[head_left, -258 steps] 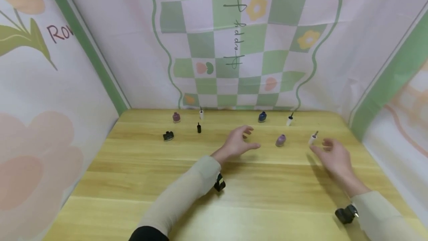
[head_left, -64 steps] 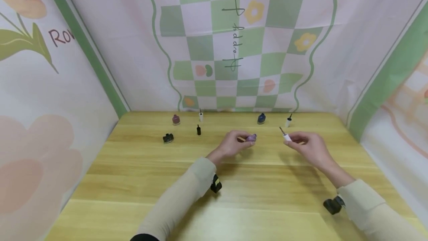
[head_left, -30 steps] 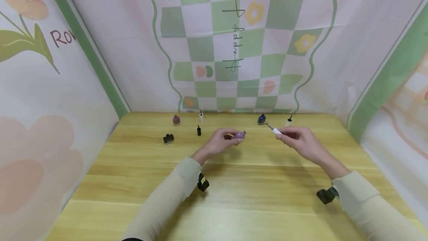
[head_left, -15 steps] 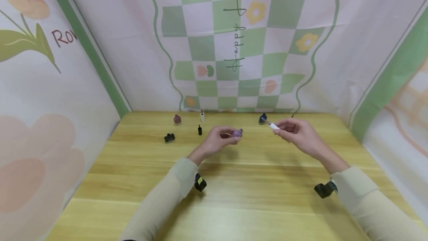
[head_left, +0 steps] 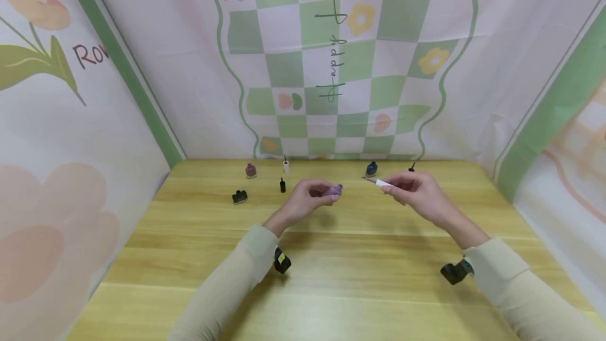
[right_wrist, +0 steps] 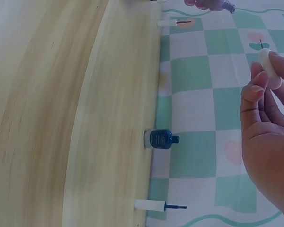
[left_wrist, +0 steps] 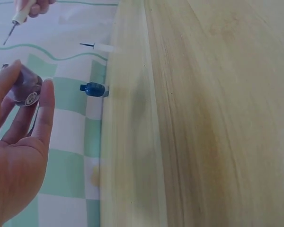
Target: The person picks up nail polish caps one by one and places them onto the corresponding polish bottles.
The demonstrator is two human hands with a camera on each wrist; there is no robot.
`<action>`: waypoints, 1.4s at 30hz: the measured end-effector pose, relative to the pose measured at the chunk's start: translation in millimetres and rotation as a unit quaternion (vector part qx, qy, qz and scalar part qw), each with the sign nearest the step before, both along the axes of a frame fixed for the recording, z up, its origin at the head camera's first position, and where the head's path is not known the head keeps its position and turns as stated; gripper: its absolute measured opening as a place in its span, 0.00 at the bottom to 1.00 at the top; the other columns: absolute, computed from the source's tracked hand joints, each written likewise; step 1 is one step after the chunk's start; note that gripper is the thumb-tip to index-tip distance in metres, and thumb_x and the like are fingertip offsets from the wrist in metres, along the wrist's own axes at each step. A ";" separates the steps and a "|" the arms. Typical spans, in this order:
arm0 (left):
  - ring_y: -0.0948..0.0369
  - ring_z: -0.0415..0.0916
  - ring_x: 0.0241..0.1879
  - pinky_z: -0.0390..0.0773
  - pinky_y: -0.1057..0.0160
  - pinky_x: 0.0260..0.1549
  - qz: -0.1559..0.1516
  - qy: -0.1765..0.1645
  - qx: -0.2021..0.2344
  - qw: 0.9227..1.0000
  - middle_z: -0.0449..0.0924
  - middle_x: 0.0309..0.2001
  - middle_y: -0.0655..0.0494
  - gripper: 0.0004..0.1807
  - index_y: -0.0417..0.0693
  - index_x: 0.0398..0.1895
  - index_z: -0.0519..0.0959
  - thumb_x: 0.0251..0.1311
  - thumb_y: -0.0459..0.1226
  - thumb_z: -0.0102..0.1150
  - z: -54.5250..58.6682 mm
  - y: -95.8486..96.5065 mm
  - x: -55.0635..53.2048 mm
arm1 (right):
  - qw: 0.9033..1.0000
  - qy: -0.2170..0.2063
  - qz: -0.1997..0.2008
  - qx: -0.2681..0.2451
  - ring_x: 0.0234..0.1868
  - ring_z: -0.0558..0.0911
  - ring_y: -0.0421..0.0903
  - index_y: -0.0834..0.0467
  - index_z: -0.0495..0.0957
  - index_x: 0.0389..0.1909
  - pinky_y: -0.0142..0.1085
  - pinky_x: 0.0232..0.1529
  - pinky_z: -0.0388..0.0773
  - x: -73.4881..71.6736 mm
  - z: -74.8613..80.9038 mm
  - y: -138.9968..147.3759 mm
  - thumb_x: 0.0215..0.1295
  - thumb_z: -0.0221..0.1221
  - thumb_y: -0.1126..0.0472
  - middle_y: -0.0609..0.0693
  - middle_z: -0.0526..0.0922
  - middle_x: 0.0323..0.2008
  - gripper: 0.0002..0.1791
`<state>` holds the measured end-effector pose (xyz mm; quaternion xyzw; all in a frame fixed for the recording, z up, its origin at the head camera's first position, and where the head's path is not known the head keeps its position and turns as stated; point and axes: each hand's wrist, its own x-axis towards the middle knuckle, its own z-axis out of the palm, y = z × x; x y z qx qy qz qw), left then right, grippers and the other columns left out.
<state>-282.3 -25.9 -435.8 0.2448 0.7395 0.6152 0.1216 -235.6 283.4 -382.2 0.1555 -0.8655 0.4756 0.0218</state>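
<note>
My left hand (head_left: 306,197) pinches a small purple nail polish bottle (head_left: 334,190), uncapped and tilted with its neck to the right. In the left wrist view, thumb and fingers hold the bottle (left_wrist: 26,88) by its sides, and a round label shows on its base. With my right hand (head_left: 418,193) I pinch a white nail polish cap (head_left: 382,183), its brush pointing left toward the bottle's neck. A gap separates brush tip and bottle. The right wrist view shows the cap (right_wrist: 270,69) between thumb and fingers. Both hands are above the wooden table (head_left: 331,283).
A blue bottle (head_left: 371,168) stands behind the hands. One brush cap (right_wrist: 150,205) stands at the back right, partly hidden by my right hand in the head view. At left are a mauve bottle (head_left: 251,170), a black bottle (head_left: 240,197), a white cap (head_left: 286,166) and a black cap (head_left: 282,186).
Earlier the hands were empty; they then took up the purple bottle and white brush cap. Both have since moved left, and the brush has come closer to the bottle's neck.
</note>
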 end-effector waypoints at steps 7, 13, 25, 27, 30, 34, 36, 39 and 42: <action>0.57 0.82 0.46 0.80 0.41 0.56 0.013 -0.010 0.007 1.000 0.84 0.48 0.54 0.14 0.50 0.52 0.85 0.64 0.40 0.70 0.9 0.4 0.5 | 1.000 -0.003 -0.005 0.005 0.35 0.81 0.50 0.57 0.85 0.50 0.33 0.31 0.80 -0.6 1.1 -4.0 0.71 0.65 0.51 0.53 0.86 0.40 0.15; 0.57 0.82 0.45 0.80 0.39 0.55 0.010 -0.007 0.011 1.000 0.84 0.48 0.53 0.14 0.49 0.52 0.85 0.65 0.39 0.70 2.3 2.3 1.4 | 1.000 -0.006 -0.012 0.008 0.32 0.78 0.48 0.55 0.85 0.51 0.34 0.29 0.77 -2.4 1.2 -6.7 0.71 0.65 0.48 0.53 0.84 0.35 0.16; 0.59 0.81 0.44 0.79 0.38 0.54 0.016 -0.010 0.006 1.000 0.85 0.46 0.56 0.14 0.50 0.51 0.86 0.64 0.41 0.70 3.7 2.5 3.0 | 1.000 -0.011 0.007 -0.017 0.30 0.74 0.49 0.56 0.84 0.50 0.35 0.27 0.72 -3.8 4.2 -16.0 0.72 0.64 0.50 0.55 0.80 0.30 0.15; 0.59 0.81 0.44 0.79 0.38 0.54 0.016 -0.010 0.009 1.000 0.85 0.46 0.56 0.13 0.50 0.51 0.87 0.65 0.40 0.70 4.0 2.4 3.0 | 1.000 -0.014 0.013 -0.021 0.30 0.74 0.48 0.57 0.84 0.51 0.35 0.28 0.72 -4.1 4.1 -16.9 0.73 0.63 0.51 0.53 0.80 0.30 0.15; 0.59 0.81 0.45 0.79 0.37 0.54 0.017 -0.009 0.012 1.000 0.86 0.46 0.56 0.13 0.50 0.50 0.87 0.65 0.40 0.70 4.4 2.0 2.8 | 0.999 -0.015 0.026 -0.026 0.31 0.74 0.50 0.58 0.83 0.53 0.35 0.28 0.72 -4.3 4.8 -18.8 0.75 0.61 0.53 0.52 0.80 0.31 0.15; 0.59 0.81 0.44 0.80 0.38 0.54 0.021 -0.007 0.010 1.000 0.86 0.46 0.56 0.13 0.50 0.50 0.87 0.64 0.41 0.71 5.3 1.0 2.9 | 0.999 -0.010 0.037 -0.032 0.30 0.74 0.48 0.59 0.83 0.53 0.34 0.27 0.71 -4.6 7.3 -22.8 0.76 0.60 0.55 0.52 0.80 0.30 0.14; 0.59 0.81 0.44 0.80 0.38 0.54 0.022 -0.005 0.009 1.000 0.86 0.46 0.56 0.13 0.50 0.50 0.87 0.64 0.41 0.71 5.5 0.8 2.8 | 0.999 -0.009 0.038 -0.034 0.29 0.74 0.45 0.59 0.83 0.52 0.34 0.26 0.70 -4.6 8.6 -25.4 0.76 0.60 0.55 0.51 0.80 0.30 0.14; 0.59 0.81 0.44 0.80 0.38 0.53 0.023 -0.002 0.011 1.000 0.86 0.45 0.56 0.13 0.49 0.50 0.87 0.64 0.41 0.71 6.0 1.0 3.2 | 0.999 -0.010 0.035 -0.035 0.29 0.75 0.44 0.59 0.83 0.52 0.34 0.26 0.70 -4.8 9.8 -28.0 0.75 0.61 0.55 0.51 0.80 0.30 0.14; 0.59 0.82 0.43 0.80 0.38 0.53 0.022 0.000 0.013 1.000 0.86 0.45 0.56 0.13 0.49 0.49 0.87 0.64 0.40 0.71 6.2 1.5 3.3 | 0.999 -0.012 0.033 -0.035 0.29 0.76 0.46 0.58 0.82 0.51 0.34 0.27 0.72 -5.3 10.0 -29.8 0.74 0.62 0.54 0.51 0.80 0.30 0.14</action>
